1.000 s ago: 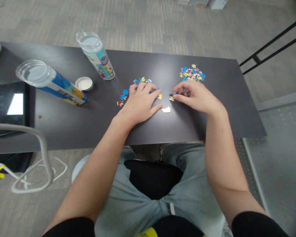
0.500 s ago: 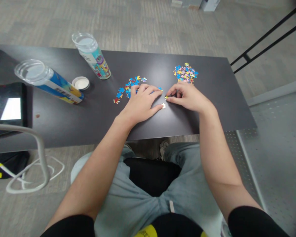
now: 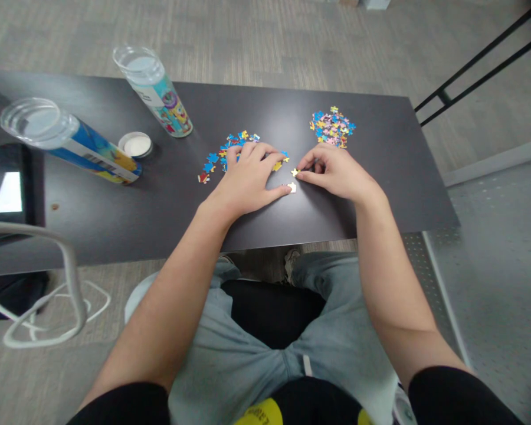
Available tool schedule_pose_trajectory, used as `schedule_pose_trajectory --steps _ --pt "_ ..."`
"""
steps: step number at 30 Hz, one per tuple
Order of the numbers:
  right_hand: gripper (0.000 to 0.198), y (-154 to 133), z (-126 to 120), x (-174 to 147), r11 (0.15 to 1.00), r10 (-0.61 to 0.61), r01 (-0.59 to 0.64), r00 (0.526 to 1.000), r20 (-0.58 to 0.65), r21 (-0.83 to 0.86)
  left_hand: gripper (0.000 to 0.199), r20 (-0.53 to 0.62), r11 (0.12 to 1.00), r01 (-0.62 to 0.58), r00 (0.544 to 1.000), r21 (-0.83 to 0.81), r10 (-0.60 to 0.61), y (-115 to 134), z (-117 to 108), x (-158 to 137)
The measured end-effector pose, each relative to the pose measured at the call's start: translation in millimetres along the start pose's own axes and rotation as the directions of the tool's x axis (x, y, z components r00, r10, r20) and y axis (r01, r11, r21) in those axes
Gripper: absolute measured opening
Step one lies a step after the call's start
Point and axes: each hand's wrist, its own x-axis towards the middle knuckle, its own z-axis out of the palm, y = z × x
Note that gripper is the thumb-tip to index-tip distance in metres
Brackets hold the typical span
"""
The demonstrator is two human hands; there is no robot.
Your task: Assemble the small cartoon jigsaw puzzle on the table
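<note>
The right hand (image 3: 340,171) had its thumb and forefinger closed on a small yellow piece (image 3: 295,172), just left of its fingertips; whether that piece touched the table (image 3: 380,203) could not be told. The left hand (image 3: 250,180) lay spread, palm down, over part of a loose group of puzzle pieces (image 3: 230,143) that fanned out beyond it and to its left. Its thumb tip appeared to rest on a pale piece (image 3: 292,188), nearer the body than the yellow one.

The pinch looked narrow, so a slight roll of the fingertips could have turned or dropped the yellow piece. A sideways push of the left thumb might have skewed the pale piece, and a drag of the palm could have scattered the loose group. A heap of pieces (image 3: 333,126) sat just beyond the right hand's knuckles; a careless outward sweep could have spread it. Glare between the hands might have made edges hard to read.
</note>
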Motion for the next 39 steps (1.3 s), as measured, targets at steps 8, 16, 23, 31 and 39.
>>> schedule_pose_trajectory --steps 8,16,23,31,39 --pt "0.027 -7 3 -2 0.96 0.074 -0.094 0.994 0.081 0.265 0.064 -0.008 1.0 0.012 1.0 -0.008 -0.012 0 4 1" --pt "0.028 -9 6 0 0.943 0.057 -0.092 0.991 0.117 0.321 0.063 -0.004 1.0 0.019 1.0 -0.001 -0.019 1 3 2" --pt "0.021 -9 7 1 0.969 0.053 -0.076 0.993 0.103 0.236 0.064 -0.01 1.0 0.013 1.0 -0.008 -0.013 1 5 2" --pt "0.023 -3 14 9 0.995 0.026 -0.023 0.999 -0.03 0.096 0.067 -0.002 1.0 0.02 1.0 0.003 -0.02 1 2 -1" --pt "0.03 5 36 24 0.987 -0.04 0.013 0.985 -0.167 -0.161 0.044 -0.036 0.999 0.03 0.999 0.015 -0.029 -4 -1 -2"
